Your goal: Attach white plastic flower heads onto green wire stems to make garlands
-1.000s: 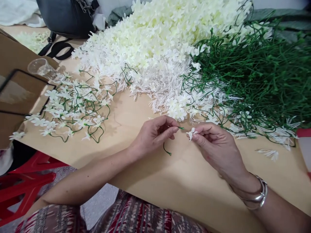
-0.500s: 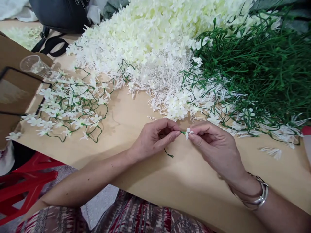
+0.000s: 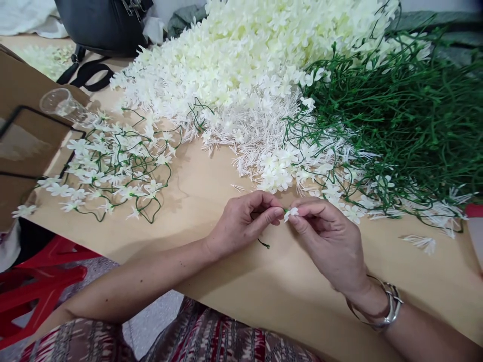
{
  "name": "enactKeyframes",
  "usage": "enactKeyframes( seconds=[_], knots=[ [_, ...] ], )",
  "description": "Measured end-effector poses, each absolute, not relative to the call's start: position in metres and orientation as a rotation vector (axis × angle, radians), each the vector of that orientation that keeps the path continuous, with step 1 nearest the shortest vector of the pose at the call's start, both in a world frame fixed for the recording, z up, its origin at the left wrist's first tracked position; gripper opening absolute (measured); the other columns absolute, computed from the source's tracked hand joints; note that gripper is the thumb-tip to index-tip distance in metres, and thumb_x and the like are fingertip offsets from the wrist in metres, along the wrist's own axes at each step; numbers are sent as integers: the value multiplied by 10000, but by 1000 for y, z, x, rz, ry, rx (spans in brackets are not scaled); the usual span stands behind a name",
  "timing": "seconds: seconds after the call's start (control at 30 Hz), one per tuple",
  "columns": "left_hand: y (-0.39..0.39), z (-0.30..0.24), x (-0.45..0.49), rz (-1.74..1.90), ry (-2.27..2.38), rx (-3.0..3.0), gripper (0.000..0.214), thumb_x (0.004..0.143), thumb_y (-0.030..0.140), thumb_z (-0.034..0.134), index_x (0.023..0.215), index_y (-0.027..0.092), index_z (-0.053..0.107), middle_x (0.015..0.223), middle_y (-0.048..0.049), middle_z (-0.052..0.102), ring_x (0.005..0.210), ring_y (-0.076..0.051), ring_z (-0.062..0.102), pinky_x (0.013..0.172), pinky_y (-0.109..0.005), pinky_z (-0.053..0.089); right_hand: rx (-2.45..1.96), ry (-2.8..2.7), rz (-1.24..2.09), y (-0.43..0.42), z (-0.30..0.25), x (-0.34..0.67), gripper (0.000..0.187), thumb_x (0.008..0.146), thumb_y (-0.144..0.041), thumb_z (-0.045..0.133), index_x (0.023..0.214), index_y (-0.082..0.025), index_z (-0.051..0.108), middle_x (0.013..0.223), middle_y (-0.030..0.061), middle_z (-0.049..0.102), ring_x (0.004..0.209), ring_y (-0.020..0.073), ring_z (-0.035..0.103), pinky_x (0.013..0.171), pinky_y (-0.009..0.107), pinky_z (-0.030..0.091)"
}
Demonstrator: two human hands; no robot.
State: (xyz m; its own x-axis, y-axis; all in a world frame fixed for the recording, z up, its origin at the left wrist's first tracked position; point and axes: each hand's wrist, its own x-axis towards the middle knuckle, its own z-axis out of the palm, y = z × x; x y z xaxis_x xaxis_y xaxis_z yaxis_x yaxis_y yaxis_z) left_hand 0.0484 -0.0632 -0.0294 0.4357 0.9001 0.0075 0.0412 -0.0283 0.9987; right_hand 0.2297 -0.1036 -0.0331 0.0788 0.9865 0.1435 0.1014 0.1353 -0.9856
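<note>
My left hand (image 3: 251,218) pinches a thin green plastic stem (image 3: 264,244) between thumb and forefinger; one end of it dangles below the palm. Against the stem's other end, my right hand (image 3: 330,239) holds a small white artificial flower (image 3: 291,214) by its petals, thumb and forefinger closed on it. The two hands' fingertips are almost touching. Just beyond them lies a heap of loose white petals (image 3: 277,168) with white thread-like stamens (image 3: 260,118). A dense bundle of green stems (image 3: 411,115) spreads at the right.
On the left lie several stemmed white flowers (image 3: 116,171), beside a tipped clear plastic cup (image 3: 66,106) and a cardboard box (image 3: 22,151). A black bag (image 3: 101,25) stands at the back left. Below the table edge is a red stool (image 3: 53,281).
The flower has turned and sits closer to the left fingertips, with more of its petals showing. Both hands stay pinched together near the same spot, and the view has shifted slightly.
</note>
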Motion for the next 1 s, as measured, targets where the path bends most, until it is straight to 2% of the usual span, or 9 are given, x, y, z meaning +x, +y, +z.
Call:
enactKeyframes(
  seconds=[0.13, 0.3, 0.47, 0.6, 0.8, 1.0],
  knots=[
    [-63, -30, 48, 860, 878, 1414, 329, 997, 482, 682, 934, 159, 673, 815, -42, 736, 738, -113, 685, 710, -217, 554, -1200, -1276, 997, -105, -32, 226, 102, 915, -161, 736, 906, -249, 686, 856, -11, 743, 779, 122, 727, 743, 234, 615],
    [-65, -31, 47, 857, 877, 1376, 350, 997, 499, 675, 962, 152, 675, 856, -59, 753, 781, -125, 706, 739, -222, 561, -1237, -1219, 1115, -104, -32, 230, 49, 941, -218, 734, 931, -248, 696, 838, -8, 771, 749, 112, 750, 702, 187, 611],
    [-68, -30, 47, 845, 917, 1407, 402, 988, 550, 668, 947, 151, 689, 854, -73, 766, 770, -132, 705, 730, -232, 554, -1243, -1208, 1137, -103, -34, 231, 37, 927, -254, 763, 925, -263, 727, 849, -11, 800, 765, 99, 773, 727, 142, 616],
    [-69, -30, 47, 856, 934, 1427, 371, 997, 513, 666, 942, 146, 691, 851, -77, 773, 762, -130, 705, 719, -223, 548, -1281, -1210, 1113, -103, -35, 229, 37, 912, -280, 778, 903, -265, 745, 839, -10, 797, 748, 86, 764, 718, 110, 604],
    [-68, -30, 44, 846, 963, 1513, 314, 1013, 448, 649, 930, 150, 700, 830, -66, 771, 715, -118, 673, 687, -212, 526, -1274, -1238, 1097, -102, -36, 227, 26, 907, -262, 773, 890, -265, 754, 825, -11, 791, 730, 88, 765, 701, 104, 601],
    [-65, -29, 43, 856, 965, 1583, 271, 1025, 396, 637, 921, 152, 690, 814, -50, 754, 697, -107, 646, 669, -201, 502, -1260, -1229, 1136, -98, -36, 226, 35, 926, -257, 756, 893, -252, 744, 846, 5, 786, 759, 106, 755, 720, 151, 612]
  ],
)
